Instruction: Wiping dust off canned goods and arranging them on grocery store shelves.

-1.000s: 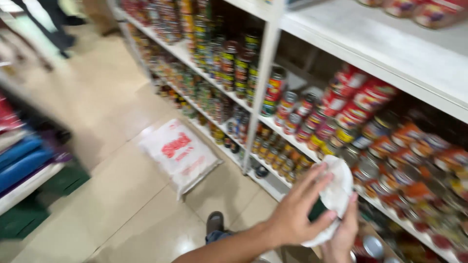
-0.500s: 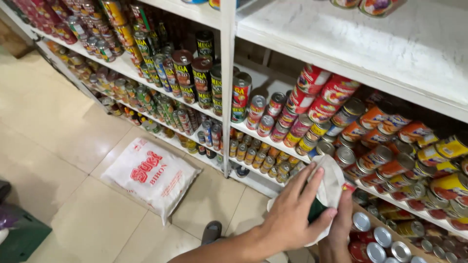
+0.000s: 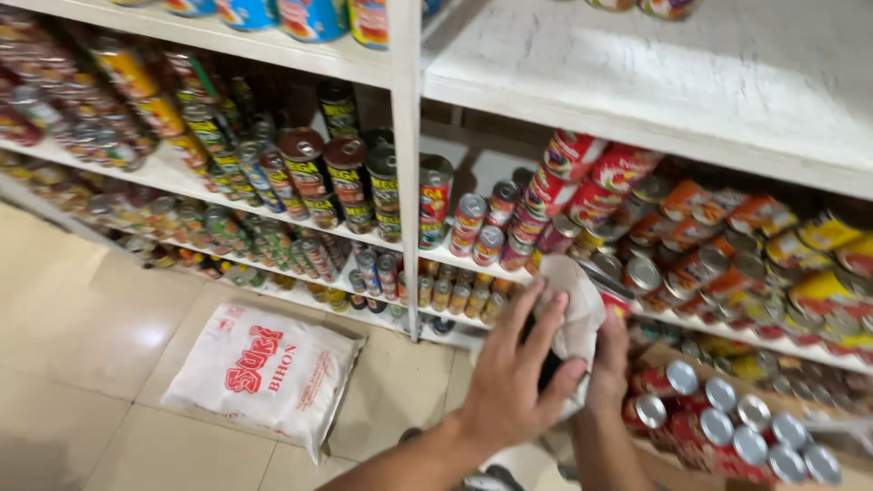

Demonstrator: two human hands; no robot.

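Note:
My left hand (image 3: 511, 377) is wrapped around a dark can (image 3: 546, 367) that is mostly covered by a white cloth (image 3: 575, 305). Its fingers spread over the cloth and the can's side. My right hand (image 3: 609, 359) grips the cloth from the other side, its fingers largely hidden behind it. Both hands are low in front of a shelf of red-labelled tins (image 3: 582, 182), at the level of the second shelf board (image 3: 473, 264).
A white upright post (image 3: 405, 182) divides the shelving, which is packed with cans and jars. On the tiled floor lies a white sack with red print (image 3: 264, 373). An open box of silver-topped red cans (image 3: 727, 427) stands at the lower right.
The view has swung from the aisle toward the shelves and drawn closer. Both hands stay on the cloth and can, the left hand's fingers having shifted over the cloth.

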